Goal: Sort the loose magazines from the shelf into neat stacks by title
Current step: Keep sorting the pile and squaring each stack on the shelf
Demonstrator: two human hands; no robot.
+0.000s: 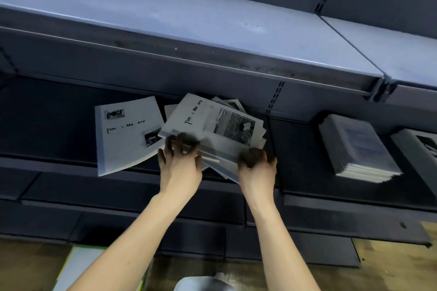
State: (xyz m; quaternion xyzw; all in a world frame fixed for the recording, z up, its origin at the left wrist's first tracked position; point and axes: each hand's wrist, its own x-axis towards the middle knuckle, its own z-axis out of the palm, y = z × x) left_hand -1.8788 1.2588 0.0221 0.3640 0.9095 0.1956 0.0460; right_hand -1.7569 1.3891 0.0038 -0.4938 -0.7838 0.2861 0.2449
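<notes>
I am seeing both grips curling round the near edge of a loose pile (220,130) on the shelf (71,163): left hand (179,160), right hand (256,163). One magazine (127,134) is lying just left of the left grip; a neat stack (357,149) is sitting well right.

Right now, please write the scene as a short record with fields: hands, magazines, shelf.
left hand: grips the loose pile's front edge
right hand: grips the same pile, further right
loose pile: untidy, top cover reads Time & Memory
single magazine: lies left of the pile, same title
neat stack: lies further right
shelf: dark
</notes>
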